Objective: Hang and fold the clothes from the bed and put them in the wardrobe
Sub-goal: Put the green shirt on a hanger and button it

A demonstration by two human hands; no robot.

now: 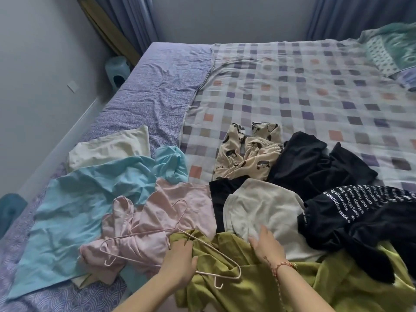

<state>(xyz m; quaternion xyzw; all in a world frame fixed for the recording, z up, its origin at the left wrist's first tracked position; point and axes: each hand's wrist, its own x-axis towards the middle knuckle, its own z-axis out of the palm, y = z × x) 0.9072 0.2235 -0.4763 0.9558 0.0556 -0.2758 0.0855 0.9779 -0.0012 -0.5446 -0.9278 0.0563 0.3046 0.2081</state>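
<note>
One olive-green garment point(254, 293), wrinkled and bunched

A bed point(157, 86) half covered by a checked blanket point(292, 91), with clothes point(261, 206) heaped on the blanket's near edge and a pale-blue garment point(78, 199) left of it.
</note>
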